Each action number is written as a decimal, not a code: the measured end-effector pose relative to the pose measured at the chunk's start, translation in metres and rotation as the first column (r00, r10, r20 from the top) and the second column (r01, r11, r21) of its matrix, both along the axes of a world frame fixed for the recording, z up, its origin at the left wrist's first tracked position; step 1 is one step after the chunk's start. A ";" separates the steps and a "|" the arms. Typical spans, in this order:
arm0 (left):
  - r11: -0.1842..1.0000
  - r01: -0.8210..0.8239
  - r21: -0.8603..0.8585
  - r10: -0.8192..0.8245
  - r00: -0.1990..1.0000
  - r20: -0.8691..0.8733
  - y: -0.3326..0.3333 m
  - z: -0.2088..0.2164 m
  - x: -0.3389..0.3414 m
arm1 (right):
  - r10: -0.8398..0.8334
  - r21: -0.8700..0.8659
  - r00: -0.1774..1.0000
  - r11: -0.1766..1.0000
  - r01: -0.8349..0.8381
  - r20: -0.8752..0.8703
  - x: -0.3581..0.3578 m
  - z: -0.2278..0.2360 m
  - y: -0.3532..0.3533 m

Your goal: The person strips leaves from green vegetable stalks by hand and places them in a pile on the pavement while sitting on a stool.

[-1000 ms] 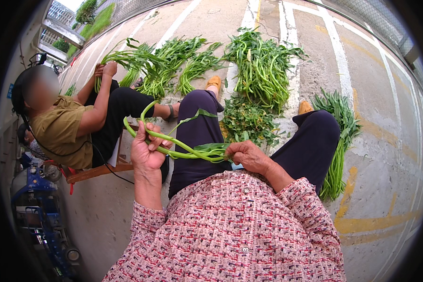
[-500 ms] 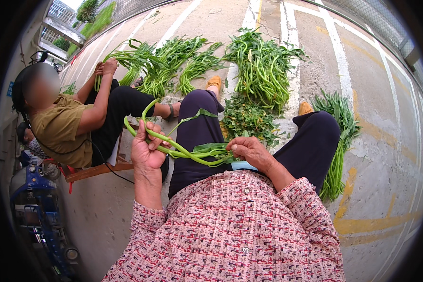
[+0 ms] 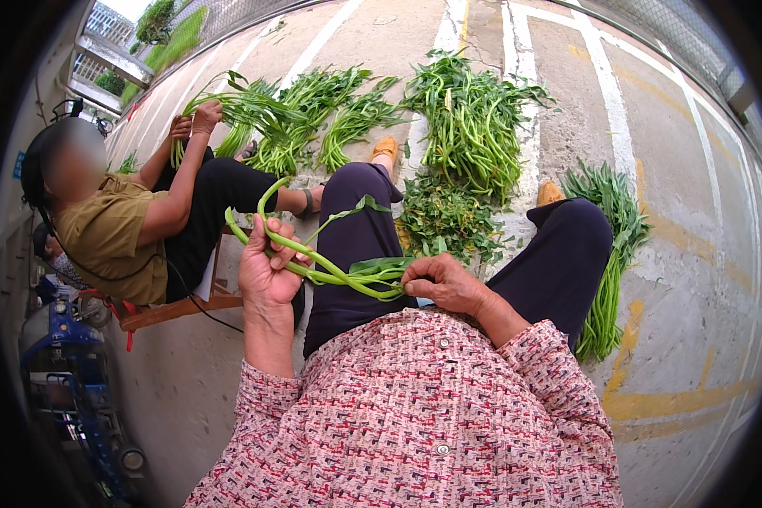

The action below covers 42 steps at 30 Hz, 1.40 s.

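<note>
Several water spinach stems (image 3: 339, 276) lie across my lap, thick, pale green and looped, with a few long leaves. Closed around them near their bent left ends is my left hand (image 3: 269, 264). My right hand (image 3: 445, 284) pinches the leafy right end of the same stems; its fingers partly hide what they hold. A single narrow leaf on a thin stalk sticks up between the hands, over my left knee. Beyond my knees, a low pile of plucked leaves (image 3: 449, 222) lies on the ground.
A large water spinach heap (image 3: 470, 127) lies ahead, with a smaller bunch (image 3: 339, 127) left of it and another bunch (image 3: 605, 254) beside my right leg. At left, a seated person (image 3: 118, 220) holds long greens in both hands. A blue vehicle (image 3: 68, 364) stands behind that person.
My right hand has shifted slightly left along the stems toward my left hand, which stays nearly in place. The other person's far hand has risen a little to the right.
</note>
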<state>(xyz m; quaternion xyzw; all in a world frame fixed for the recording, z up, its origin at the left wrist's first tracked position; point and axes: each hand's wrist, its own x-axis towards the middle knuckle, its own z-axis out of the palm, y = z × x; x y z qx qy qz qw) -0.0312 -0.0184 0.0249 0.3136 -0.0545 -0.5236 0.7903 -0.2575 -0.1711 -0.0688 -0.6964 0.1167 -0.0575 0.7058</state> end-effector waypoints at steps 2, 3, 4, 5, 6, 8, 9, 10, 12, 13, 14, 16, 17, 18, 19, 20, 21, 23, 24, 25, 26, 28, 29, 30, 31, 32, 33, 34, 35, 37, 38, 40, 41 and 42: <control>1.000 -0.011 0.015 0.011 1.000 0.008 0.000 0.000 0.000 | -0.006 -0.030 0.998 1.000 0.004 -0.067 0.000 0.002 0.000; 1.000 -0.018 0.025 0.018 1.000 0.014 0.000 -0.001 0.000 | -0.014 -0.059 0.997 0.998 0.010 -0.070 0.000 0.003 0.001; 0.999 -0.025 0.034 0.024 1.000 0.020 0.001 -0.002 0.000 | -0.022 -0.087 0.997 0.996 0.015 -0.073 -0.001 0.004 0.001; 0.999 -0.029 0.040 0.029 1.000 0.005 0.001 -0.001 0.000 | -0.028 -0.115 0.997 0.993 0.019 -0.076 -0.001 0.004 0.001; 0.998 -0.033 0.047 0.034 0.999 -0.011 0.001 0.000 -0.001 | -0.037 -0.113 0.996 0.993 0.028 -0.077 -0.001 0.003 0.001; 0.997 -0.043 0.057 0.045 0.999 -0.022 0.001 0.001 -0.002 | -0.053 -0.109 0.995 0.993 0.044 -0.079 -0.001 0.001 0.002; 0.997 -0.049 0.061 0.050 0.999 -0.017 0.002 0.000 -0.002 | -0.064 -0.071 0.996 0.996 0.060 -0.067 0.000 -0.004 0.002; 0.996 -0.056 0.064 0.056 0.998 -0.013 0.002 0.000 -0.002 | -0.076 -0.033 0.996 0.997 0.074 -0.056 0.001 -0.012 0.002; 0.996 -0.064 0.061 0.065 0.998 -0.023 0.002 -0.002 -0.002 | -0.130 0.048 0.990 0.990 0.133 -0.051 0.000 -0.018 0.002; 0.996 -0.068 0.060 0.069 0.997 -0.028 0.002 -0.002 -0.002 | -0.172 0.090 0.983 0.980 0.177 -0.057 0.000 -0.020 0.002; 0.997 -0.062 0.038 0.063 0.998 -0.022 0.002 -0.003 -0.002 | -0.214 0.131 0.975 0.966 0.221 -0.065 -0.001 -0.021 0.001; 0.999 -0.051 -0.007 0.051 0.999 -0.011 0.002 -0.003 0.001 | -0.230 0.211 0.958 0.941 0.264 -0.170 -0.007 -0.029 -0.005; 0.998 -0.061 0.003 0.061 0.998 0.010 0.003 -0.002 0.002 | -0.230 0.250 0.948 0.926 0.283 -0.222 -0.006 -0.027 -0.006; 0.997 -0.070 0.014 0.070 0.997 0.031 0.004 0.000 0.004 | -0.229 0.313 0.947 0.903 0.293 -0.226 -0.006 -0.024 -0.006; 0.996 -0.080 0.024 0.079 0.995 0.053 0.006 0.001 0.005 | -0.228 0.374 0.946 0.877 0.302 -0.231 -0.008 -0.020 -0.007; 0.997 -0.079 0.017 0.078 0.996 0.036 0.006 0.001 0.005 | -0.227 0.434 0.945 0.845 0.312 -0.236 -0.008 -0.013 -0.007; 0.997 -0.077 0.009 0.077 0.997 0.019 0.006 0.000 0.005 | -0.220 0.438 0.954 0.851 0.291 -0.205 -0.008 -0.008 -0.007; 0.998 -0.061 -0.012 0.061 0.998 0.000 0.007 -0.002 0.005 | -0.249 0.451 0.948 0.836 0.313 -0.196 -0.007 -0.005 -0.006; 0.999 -0.046 -0.026 0.046 0.999 -0.003 0.007 -0.003 0.006 | -0.265 0.456 0.945 0.828 0.325 -0.192 -0.007 -0.004 -0.005; 0.999 -0.031 -0.040 0.031 1.000 -0.004 0.006 -0.003 0.006 | -0.254 0.450 0.948 0.835 0.316 -0.194 -0.007 -0.002 -0.006; 0.999 -0.045 -0.026 0.045 0.999 0.000 0.007 -0.003 0.005 | -0.240 0.445 0.951 0.843 0.304 -0.195 -0.008 -0.001 -0.007; 0.997 -0.071 0.002 0.071 0.997 0.008 0.007 -0.001 0.003 | -0.214 0.442 0.961 0.856 0.270 -0.173 -0.008 -0.001 -0.008; 0.998 -0.055 -0.008 0.055 0.998 0.006 0.006 -0.001 0.002 | -0.202 0.444 0.968 0.861 0.249 -0.150 -0.008 -0.001 -0.007; 0.999 -0.038 -0.019 0.038 0.999 0.004 0.005 -0.002 0.002 | -0.191 0.445 0.974 0.866 0.227 -0.125 -0.008 -0.001 -0.007; 0.999 -0.021 -0.029 0.021 1.000 0.002 0.004 -0.002 0.002 | -0.181 0.464 0.980 0.864 0.197 -0.080 -0.008 0.000 -0.006; 0.999 -0.005 -0.041 0.005 1.000 0.002 0.003 -0.002 0.001 | -0.173 0.482 0.984 0.860 0.167 -0.034 -0.007 0.002 -0.005; 0.999 0.012 -0.052 -0.012 1.000 0.003 0.001 -0.003 0.000 | -0.165 0.499 0.986 0.856 0.137 0.013 -0.006 0.004 -0.003; 0.998 0.029 -0.063 -0.029 1.000 0.003 -0.001 -0.003 -0.001 | -0.158 0.494 0.988 0.859 0.137 0.000 -0.006 0.007 -0.002; 0.997 0.032 -0.063 -0.032 0.999 0.004 -0.002 -0.002 -0.003 | -0.148 0.491 0.989 0.861 0.134 -0.010 -0.004 0.010 0.000; 0.997 0.040 -0.063 -0.039 0.999 0.007 -0.005 0.000 -0.008 | -0.094 0.472 0.995 0.877 0.092 -0.020 -0.004 0.013 0.000; 0.998 0.029 -0.047 -0.028 0.999 0.023 -0.007 0.001 -0.010 | -0.049 0.454 0.999 0.889 0.054 -0.021 -0.004 0.013 -0.001; 1.000 0.007 -0.015 -0.006 0.998 0.056 -0.011 0.003 -0.015 | 0.013 0.428 1.000 0.904 -0.007 -0.012 -0.004 0.015 -0.001; 1.000 0.010 -0.014 -0.009 0.998 0.057 -0.013 0.004 -0.016 | 0.030 0.418 1.000 0.908 -0.027 -0.001 -0.004 0.018 0.000; 1.000 0.012 -0.014 -0.011 0.998 0.058 -0.014 0.004 -0.017 | 0.046 0.409 0.999 0.911 -0.047 0.010 -0.004 0.019 0.001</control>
